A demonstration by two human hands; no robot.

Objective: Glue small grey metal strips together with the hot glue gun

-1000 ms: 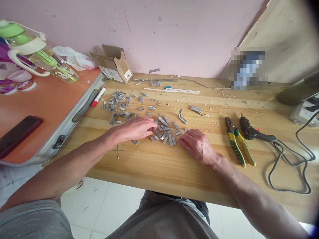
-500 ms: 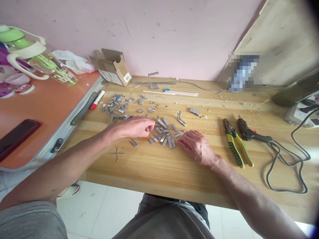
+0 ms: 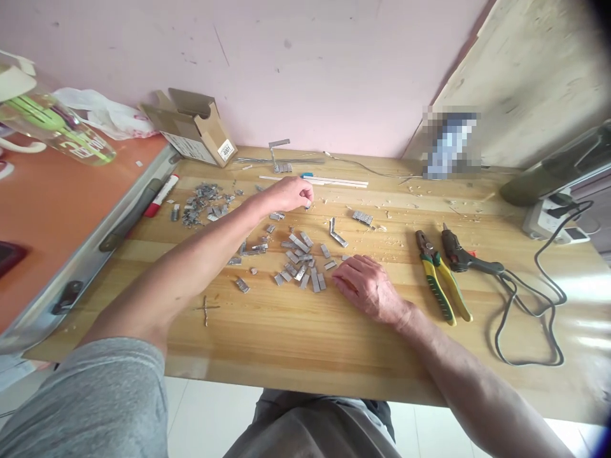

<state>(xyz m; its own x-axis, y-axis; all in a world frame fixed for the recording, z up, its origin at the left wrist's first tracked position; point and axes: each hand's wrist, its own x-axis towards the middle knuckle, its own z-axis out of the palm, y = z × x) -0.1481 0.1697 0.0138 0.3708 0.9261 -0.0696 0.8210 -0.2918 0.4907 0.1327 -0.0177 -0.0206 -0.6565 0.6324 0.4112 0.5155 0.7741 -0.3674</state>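
Observation:
Many small grey metal staple strips (image 3: pixel 300 257) lie scattered on the wooden table (image 3: pixel 305 343). My left hand (image 3: pixel 289 193) reaches far across the table with its fingers pinched together over a small metal piece near the white sticks (image 3: pixel 334 181). What the fingers hold is too small to name. My right hand (image 3: pixel 365 286) rests on the table at the right edge of the near pile, fingers curled down. A second heap of staple strips (image 3: pixel 203 202) lies at the left.
Green-yellow pliers (image 3: pixel 436 280) and a black corded tool (image 3: pixel 465 257) lie right of my right hand. A cardboard box (image 3: pixel 193 127) stands by the pink wall. An orange case (image 3: pixel 57 216) with a bottle (image 3: pixel 52 124) sits left. A power strip (image 3: pixel 556 222) is far right.
My left hand left the near pile and stretched forward to the far side of the table, fingers pinched. My right hand stayed in place. The view shifted right.

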